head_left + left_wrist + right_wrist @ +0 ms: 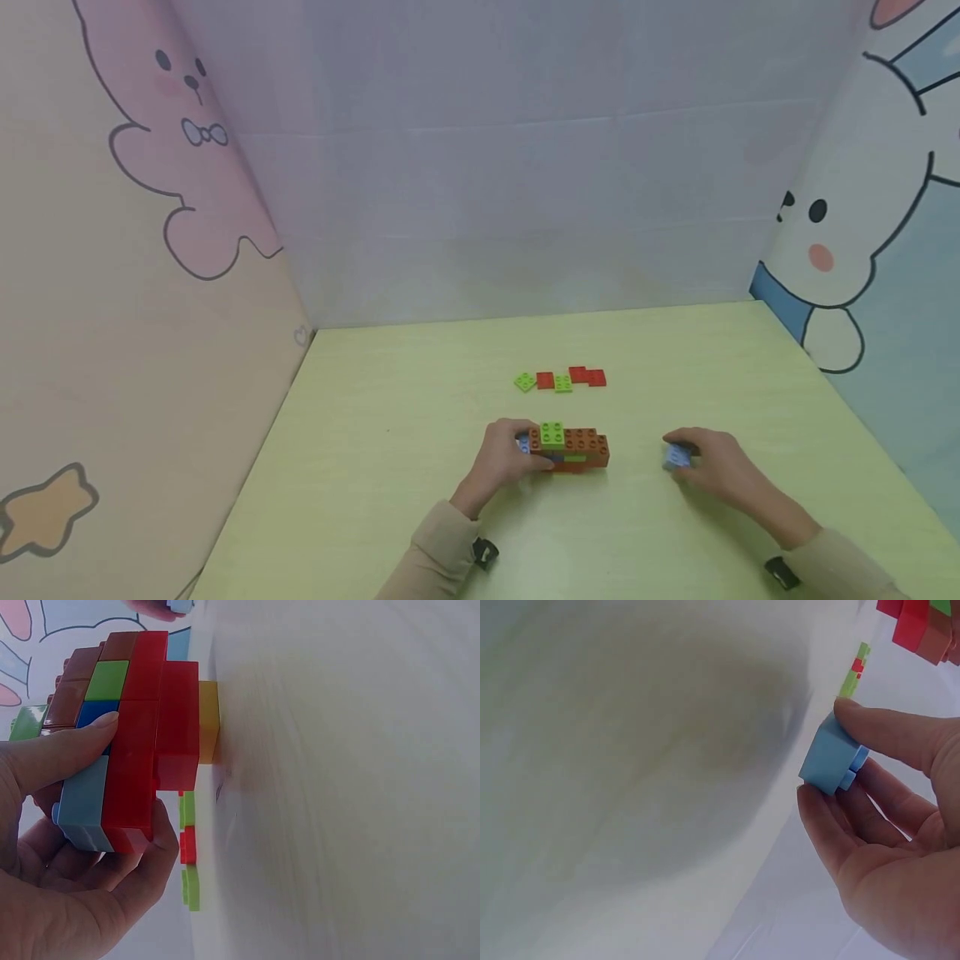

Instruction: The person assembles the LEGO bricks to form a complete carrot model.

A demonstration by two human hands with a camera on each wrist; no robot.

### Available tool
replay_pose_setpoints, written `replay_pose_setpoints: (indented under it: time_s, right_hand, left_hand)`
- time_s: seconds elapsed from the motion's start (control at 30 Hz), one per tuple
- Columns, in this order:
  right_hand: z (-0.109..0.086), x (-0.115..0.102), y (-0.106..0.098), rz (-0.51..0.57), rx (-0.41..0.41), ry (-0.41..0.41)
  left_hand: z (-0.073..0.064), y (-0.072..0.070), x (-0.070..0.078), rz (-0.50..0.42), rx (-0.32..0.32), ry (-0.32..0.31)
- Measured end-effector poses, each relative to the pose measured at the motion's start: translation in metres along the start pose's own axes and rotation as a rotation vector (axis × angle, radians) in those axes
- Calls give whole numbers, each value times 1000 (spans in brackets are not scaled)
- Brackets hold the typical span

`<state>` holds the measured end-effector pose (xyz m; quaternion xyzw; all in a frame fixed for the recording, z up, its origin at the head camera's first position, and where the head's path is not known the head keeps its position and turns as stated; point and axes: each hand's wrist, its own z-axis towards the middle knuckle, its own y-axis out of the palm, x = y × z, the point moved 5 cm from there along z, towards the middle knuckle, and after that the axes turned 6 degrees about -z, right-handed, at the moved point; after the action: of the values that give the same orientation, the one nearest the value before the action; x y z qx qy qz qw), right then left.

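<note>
On the left, the left hand (504, 460) curls thumb and fingers around a many-coloured brick build (587, 442) at the table's (360, 467) middle; beyond it lie red and green pieces (545, 381). Farther right, the right hand (716, 467) pinches a light blue brick (678, 456), well apart from the build. Assembly looks under way, I'd say; adding that brick calls for lining it up with free studs and pressing evenly.

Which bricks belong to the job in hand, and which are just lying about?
In the job:
brick assembly, held by the left hand
light blue brick, pinched by the right hand

Apparently just lying about:
loose green pieces
loose red pieces
</note>
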<state>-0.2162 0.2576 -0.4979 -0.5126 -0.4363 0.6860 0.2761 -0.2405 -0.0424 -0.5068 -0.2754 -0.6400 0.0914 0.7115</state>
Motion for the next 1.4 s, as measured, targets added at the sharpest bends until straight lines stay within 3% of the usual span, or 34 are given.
replay_pose_setpoints:
  time_s: [0.77, 1.4]
  right_hand:
    - [40, -77, -19, 102, 27, -153]
    - [52, -120, -5, 171, -5, -257]
  left_hand:
    - [-1, 0, 2, -15, 9, 12]
    - [0, 1, -1, -2, 9, -5]
